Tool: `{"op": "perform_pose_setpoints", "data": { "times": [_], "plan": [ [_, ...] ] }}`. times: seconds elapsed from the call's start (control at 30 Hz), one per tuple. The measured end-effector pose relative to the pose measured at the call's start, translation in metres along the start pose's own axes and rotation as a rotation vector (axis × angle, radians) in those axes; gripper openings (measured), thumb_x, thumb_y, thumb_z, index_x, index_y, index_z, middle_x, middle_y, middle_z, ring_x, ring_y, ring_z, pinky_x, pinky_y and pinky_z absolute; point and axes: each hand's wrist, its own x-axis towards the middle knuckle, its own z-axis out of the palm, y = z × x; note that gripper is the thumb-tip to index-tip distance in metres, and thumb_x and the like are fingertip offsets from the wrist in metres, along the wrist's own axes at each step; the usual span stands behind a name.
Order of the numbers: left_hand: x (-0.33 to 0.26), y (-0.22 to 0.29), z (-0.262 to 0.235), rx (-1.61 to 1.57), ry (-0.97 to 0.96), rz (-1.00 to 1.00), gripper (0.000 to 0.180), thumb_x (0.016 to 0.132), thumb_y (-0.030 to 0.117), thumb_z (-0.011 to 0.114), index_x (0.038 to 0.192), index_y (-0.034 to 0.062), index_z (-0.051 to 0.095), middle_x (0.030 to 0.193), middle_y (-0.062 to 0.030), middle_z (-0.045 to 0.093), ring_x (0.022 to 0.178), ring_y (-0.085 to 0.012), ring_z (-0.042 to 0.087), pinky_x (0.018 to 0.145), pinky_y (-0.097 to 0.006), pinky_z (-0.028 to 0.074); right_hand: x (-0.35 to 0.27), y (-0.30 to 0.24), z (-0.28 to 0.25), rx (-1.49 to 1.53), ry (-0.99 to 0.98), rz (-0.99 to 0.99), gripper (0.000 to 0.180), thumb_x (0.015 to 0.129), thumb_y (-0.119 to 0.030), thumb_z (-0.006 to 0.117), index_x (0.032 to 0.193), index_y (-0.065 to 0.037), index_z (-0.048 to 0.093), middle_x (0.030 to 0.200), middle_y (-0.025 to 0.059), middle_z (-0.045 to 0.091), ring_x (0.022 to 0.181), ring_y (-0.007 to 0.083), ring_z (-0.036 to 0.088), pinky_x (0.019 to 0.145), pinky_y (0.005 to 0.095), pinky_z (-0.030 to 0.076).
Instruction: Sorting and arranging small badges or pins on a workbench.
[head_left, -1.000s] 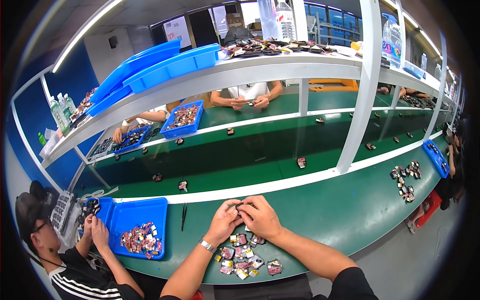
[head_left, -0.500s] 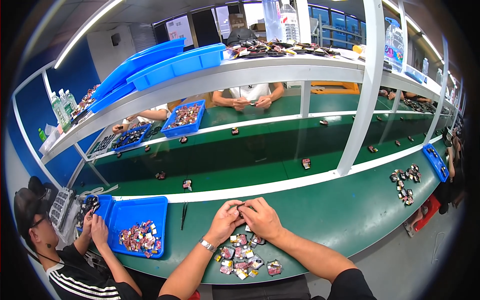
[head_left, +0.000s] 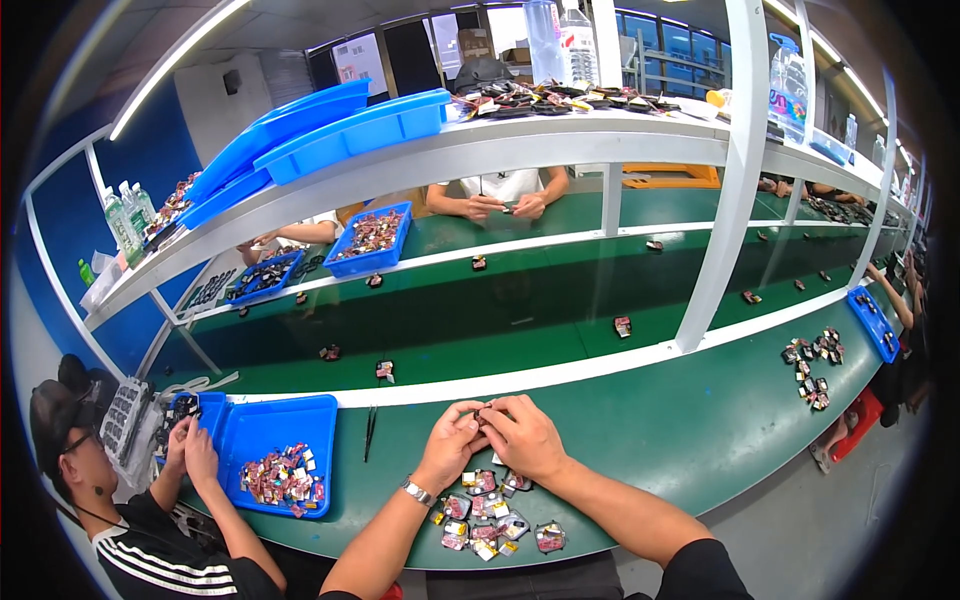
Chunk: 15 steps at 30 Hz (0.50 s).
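Observation:
Over the green table, my left hand (head_left: 450,445) and my right hand (head_left: 527,440) meet with fingertips pinched together. Between them is a small dark piece (head_left: 481,412), mostly covered by the fingers; its exact kind does not show. Just below my hands lies a loose group of small electronic modules (head_left: 484,508), dark-rimmed with red circuit boards and white or yellow parts. Black tweezers (head_left: 370,434) rest on the table left of my left hand, touched by neither hand.
A blue tray (head_left: 262,425) with small circuit boards stands at left, beside a co-worker (head_left: 120,510). Beyond a white rail (head_left: 480,382), modules ride a green conveyor belt (head_left: 500,340). A white upright post (head_left: 730,200) rises ahead right. More modules (head_left: 812,365) lie at far right.
The modules on the belt have shifted slightly to the right. My hands stay in nearly the same place, still pinching the dark piece, with small finger movements.

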Motion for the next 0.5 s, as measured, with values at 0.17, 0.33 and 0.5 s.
{"op": "perform_pose_setpoints", "data": {
  "times": [0.17,0.33,0.5],
  "plan": [
    [0.0008,-0.0005,0.0027,0.018,0.008,-0.028,0.027,0.099,0.008,0.047,0.125,0.0033,0.044,0.118,-0.0115,0.061,0.11,-0.0198,0.059,0.097,-0.039,0.049,-0.0031,0.0068,-0.001,-0.079,-0.055,-0.052,0.024,0.072,-0.007,0.068,0.096,-0.006,0.066,0.094,0.0062,0.06,0.087,0.0236,0.059,0.072,0.0345,0.052],
    [0.0011,-0.002,-0.0007,0.017,0.009,-0.005,0.026,0.099,0.008,0.048,0.124,0.0038,0.044,0.118,-0.0113,0.061,0.11,-0.0205,0.059,0.096,-0.039,0.05,-0.0013,0.0053,0.001,-0.136,-0.019,-0.116,0.018,0.074,-0.007,0.069,0.092,-0.004,0.066,0.092,0.0062,0.061,0.084,0.0232,0.061,0.07,0.0331,0.053],
    [0.0017,-0.0027,0.0021,0.034,0.027,-0.024,0.025,0.098,0.008,0.049,0.123,0.0047,0.045,0.115,-0.0095,0.062,0.108,-0.02,0.06,0.095,-0.038,0.051,-0.0049,0.0092,0.005,-0.168,-0.044,-0.13,0.016,0.075,-0.007,0.069,0.09,-0.003,0.065,0.089,0.0063,0.06,0.083,0.0229,0.061,0.071,0.0337,0.053]
  ]
}}
